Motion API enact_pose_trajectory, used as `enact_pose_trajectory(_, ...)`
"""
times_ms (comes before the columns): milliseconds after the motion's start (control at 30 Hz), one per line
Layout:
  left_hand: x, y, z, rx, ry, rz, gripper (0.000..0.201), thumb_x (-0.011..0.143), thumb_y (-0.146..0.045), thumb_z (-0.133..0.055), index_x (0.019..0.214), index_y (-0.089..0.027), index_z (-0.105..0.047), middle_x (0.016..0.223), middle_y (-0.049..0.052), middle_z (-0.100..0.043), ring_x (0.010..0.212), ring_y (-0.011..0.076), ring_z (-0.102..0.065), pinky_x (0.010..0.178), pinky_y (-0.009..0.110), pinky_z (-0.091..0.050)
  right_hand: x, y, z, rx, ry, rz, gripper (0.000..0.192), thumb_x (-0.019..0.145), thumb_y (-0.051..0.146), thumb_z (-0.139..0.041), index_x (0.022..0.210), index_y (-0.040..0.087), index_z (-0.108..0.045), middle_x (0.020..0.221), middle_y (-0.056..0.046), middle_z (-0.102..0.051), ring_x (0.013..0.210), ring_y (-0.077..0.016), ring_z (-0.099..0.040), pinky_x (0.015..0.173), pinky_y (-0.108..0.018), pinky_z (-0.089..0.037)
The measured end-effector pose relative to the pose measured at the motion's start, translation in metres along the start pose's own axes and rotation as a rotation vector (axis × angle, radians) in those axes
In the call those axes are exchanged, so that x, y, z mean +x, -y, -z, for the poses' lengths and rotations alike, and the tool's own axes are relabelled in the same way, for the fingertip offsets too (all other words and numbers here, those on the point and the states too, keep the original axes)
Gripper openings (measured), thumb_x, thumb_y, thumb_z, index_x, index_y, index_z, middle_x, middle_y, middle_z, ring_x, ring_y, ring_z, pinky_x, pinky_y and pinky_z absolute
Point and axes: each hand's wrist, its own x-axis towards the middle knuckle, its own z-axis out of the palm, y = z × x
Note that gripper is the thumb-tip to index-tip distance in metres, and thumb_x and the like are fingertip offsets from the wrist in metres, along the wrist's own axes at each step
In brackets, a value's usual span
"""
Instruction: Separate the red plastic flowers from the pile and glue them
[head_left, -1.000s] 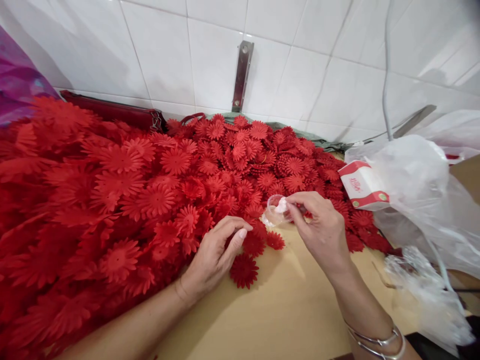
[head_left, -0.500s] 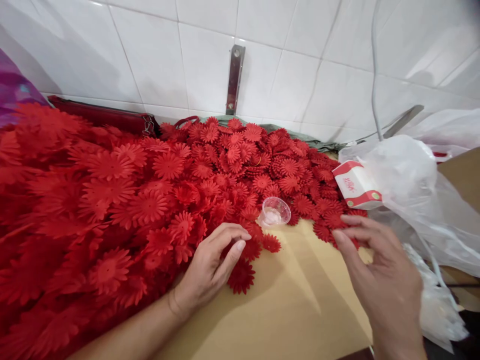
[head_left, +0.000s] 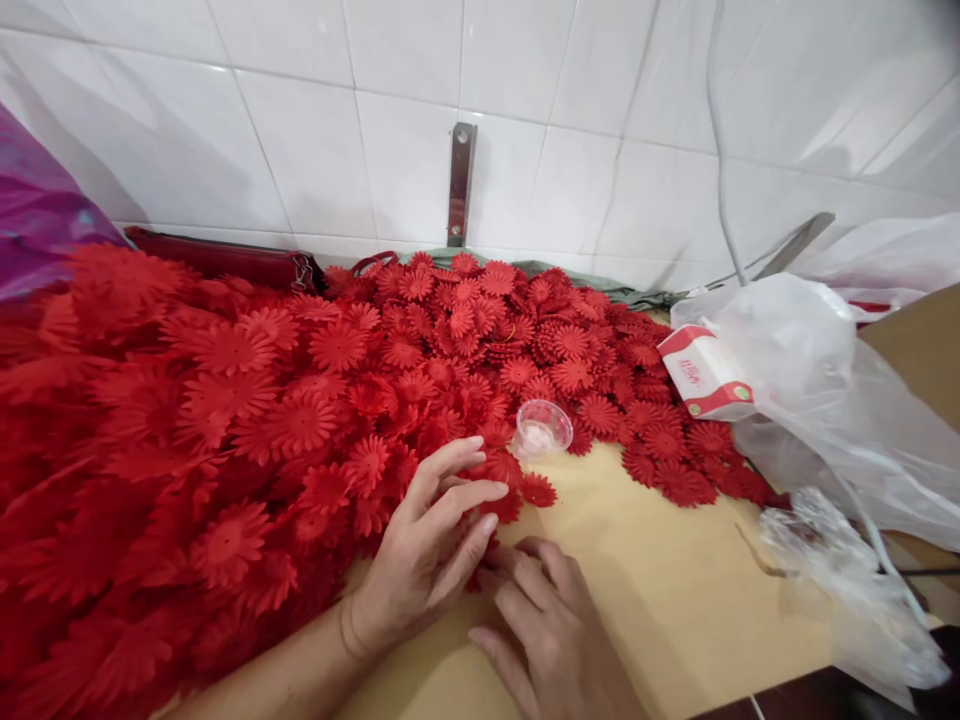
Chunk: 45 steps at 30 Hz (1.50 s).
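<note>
Two hands are meeting over one red flower (head_left: 489,556) lying flat on the table (head_left: 645,570) at the pile's (head_left: 225,420) near edge, left hand (head_left: 431,545) and right hand (head_left: 547,620) both pinching it, equally near.

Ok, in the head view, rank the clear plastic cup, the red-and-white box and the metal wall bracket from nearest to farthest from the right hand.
1. Clear plastic cup, just beyond the right hand, at the flower pile's edge.
2. Red-and-white box, further right, against the plastic bag.
3. Metal wall bracket, up on the tiled wall behind the flowers.
</note>
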Motion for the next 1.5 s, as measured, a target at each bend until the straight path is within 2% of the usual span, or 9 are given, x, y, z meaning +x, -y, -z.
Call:
enact_pose_trajectory(333,0.004,0.007,0.002,0.019,-0.013,0.057,0.032,0.098,-0.01,-0.053,0.124,-0.025,-0.064,0.144,0.009,-0.051,0.126,0.0202,-0.061,0.108,0.035,-0.053,-0.003,0.006,-0.003,-0.031,-0.039,-0.02,0.026,0.094,0.038,-0.066,0.111,0.019,-0.07,0.11,-0.008,-0.076,0.1,-0.0272,-0.063,0.086,-0.041,-0.059)
enact_pose_trajectory(433,0.007,0.008,0.002,0.011,-0.023,0.044,0.03,0.098,-0.01,-0.053,0.122,-0.025,-0.064,0.143,0.009,-0.052,0.123,0.0195,-0.063,0.107,0.036,-0.053,-0.001,0.015,0.003,-0.025,0.013,-0.101,0.017,0.092,0.034,-0.07,0.102,0.021,-0.071,0.105,-0.005,-0.076,0.102,-0.0272,-0.063,0.086,-0.042,-0.06)
enact_pose_trajectory(500,0.009,0.008,0.002,-0.001,-0.071,0.042,0.027,0.1,-0.012,-0.052,0.121,-0.024,-0.065,0.141,0.01,-0.054,0.122,0.02,-0.064,0.108,0.039,-0.053,-0.001,0.02,0.01,0.0,0.05,-0.164,0.013,0.093,0.028,-0.069,0.104,0.021,-0.071,0.108,-0.005,-0.076,0.108,-0.0266,-0.063,0.093,-0.043,-0.059)
enact_pose_trajectory(600,0.009,0.011,0.002,-0.02,-0.179,0.114,0.024,0.102,-0.018,-0.049,0.121,-0.022,-0.064,0.137,0.011,-0.056,0.131,0.0226,-0.058,0.109,0.044,-0.053,-0.009,0.017,0.021,-0.01,-0.022,-0.215,0.023,0.098,0.025,-0.061,0.119,0.021,-0.068,0.119,-0.008,-0.073,0.115,-0.0271,-0.061,0.1,-0.047,-0.056)
enact_pose_trajectory(833,0.012,0.024,0.002,0.011,-0.261,0.297,0.026,0.106,-0.031,-0.046,0.118,-0.021,-0.066,0.135,0.012,-0.06,0.135,0.0207,-0.053,0.12,0.047,-0.039,-0.035,0.001,0.032,-0.007,-0.12,-0.322,0.018,0.099,0.017,-0.058,0.111,0.024,-0.07,0.101,-0.006,-0.072,0.096,-0.0227,-0.065,0.084,-0.041,-0.057)
enact_pose_trajectory(967,0.014,0.029,-0.001,-0.059,-0.258,0.335,0.023,0.105,-0.03,-0.049,0.115,-0.02,-0.066,0.13,0.011,-0.063,0.132,0.0199,-0.055,0.117,0.044,-0.041,-0.022,0.01,0.027,0.044,-0.122,-0.273,0.018,0.098,0.01,-0.058,0.108,0.023,-0.068,0.089,-0.003,-0.07,0.086,-0.0197,-0.063,0.082,-0.038,-0.055)
enact_pose_trajectory(1100,0.014,0.028,-0.001,-0.048,-0.226,0.308,0.018,0.103,-0.027,-0.053,0.112,-0.02,-0.067,0.129,0.012,-0.063,0.128,0.0205,-0.058,0.113,0.045,-0.045,-0.002,0.013,0.018,0.062,-0.081,-0.242,0.02,0.098,0.011,-0.059,0.111,0.022,-0.068,0.099,-0.005,-0.072,0.095,-0.0205,-0.064,0.088,-0.04,-0.055)
enact_pose_trajectory(1267,0.015,0.023,0.002,0.004,-0.186,0.275,0.013,0.1,-0.023,-0.057,0.107,-0.02,-0.067,0.121,0.01,-0.066,0.121,0.0197,-0.062,0.109,0.043,-0.049,0.006,-0.012,0.018,-0.033,-0.095,-0.25,0.015,0.099,0.016,-0.058,0.107,0.022,-0.069,0.098,-0.006,-0.073,0.094,-0.0223,-0.064,0.087,-0.043,-0.053)
enact_pose_trajectory(1500,0.012,0.022,0.004,-0.02,-0.271,0.345,0.016,0.1,-0.019,-0.055,0.111,-0.021,-0.067,0.122,0.01,-0.064,0.12,0.0204,-0.061,0.108,0.043,-0.049,0.016,-0.031,0.015,-0.051,-0.015,-0.209,0.022,0.099,0.016,-0.058,0.118,0.022,-0.067,0.111,-0.008,-0.072,0.106,-0.0244,-0.062,0.096,-0.046,-0.052)
